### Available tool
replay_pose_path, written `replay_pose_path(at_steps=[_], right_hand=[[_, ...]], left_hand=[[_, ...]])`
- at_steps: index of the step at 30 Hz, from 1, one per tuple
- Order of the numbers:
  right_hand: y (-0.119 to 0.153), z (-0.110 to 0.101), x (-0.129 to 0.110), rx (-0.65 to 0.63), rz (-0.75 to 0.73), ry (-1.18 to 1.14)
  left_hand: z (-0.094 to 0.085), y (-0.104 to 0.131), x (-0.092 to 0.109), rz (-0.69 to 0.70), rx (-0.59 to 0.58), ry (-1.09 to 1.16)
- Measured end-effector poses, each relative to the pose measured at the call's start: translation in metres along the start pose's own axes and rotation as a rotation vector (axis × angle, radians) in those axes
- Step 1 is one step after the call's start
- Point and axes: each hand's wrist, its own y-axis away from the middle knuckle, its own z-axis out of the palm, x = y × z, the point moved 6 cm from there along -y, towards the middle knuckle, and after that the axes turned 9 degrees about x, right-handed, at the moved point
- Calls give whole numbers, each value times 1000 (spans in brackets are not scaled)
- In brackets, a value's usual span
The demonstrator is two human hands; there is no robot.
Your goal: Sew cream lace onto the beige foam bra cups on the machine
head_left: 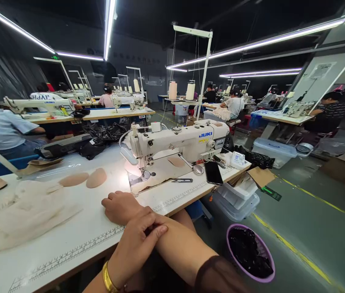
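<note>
My right hand point(120, 206) rests as a loose fist on the white sewing table point(77, 236), near its front edge, with nothing in it. My left hand point(135, 244), a gold bangle on its wrist, lies over my right wrist with the fingers curled around it. A white JUKI sewing machine point(187, 140) stands just beyond my hands. Left of it lie two beige bra pads point(74, 179) and a heap of cream fabric point(22, 211). Thread snips point(183, 180) and a black phone point(213, 173) lie by the machine.
A purple basket of black fabric point(250, 254) stands on the floor at my right, below stacked clear plastic bins point(236, 199). Thread cones point(172, 90) stand behind the machine. Other people sit at sewing tables point(99, 114) all around. Yellow lines point(297, 252) mark the floor aisle.
</note>
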Motion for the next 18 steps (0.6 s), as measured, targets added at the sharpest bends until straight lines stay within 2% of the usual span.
replay_pose_path(at_steps=[4,7,10,12,15,17,18], right_hand=[[0,3,-2,-6,10,6],[1,3,-2,1,17,19],[3,2,-1,14,22,30],[4,2,-1,19,34,36],[8,6,-3,24,58,46],[12,9,-5,29,73,52],[13,11,-5,33,83,54]], left_hand=[[-17,4,-13,-94,161,34],[-13,7,-4,-47,144,-82],[13,11,21,57,36,-171],[41,17,43,170,-81,-124],[89,36,75,497,-351,-18],[99,41,71,525,-396,-45],[97,41,64,513,-395,-68]])
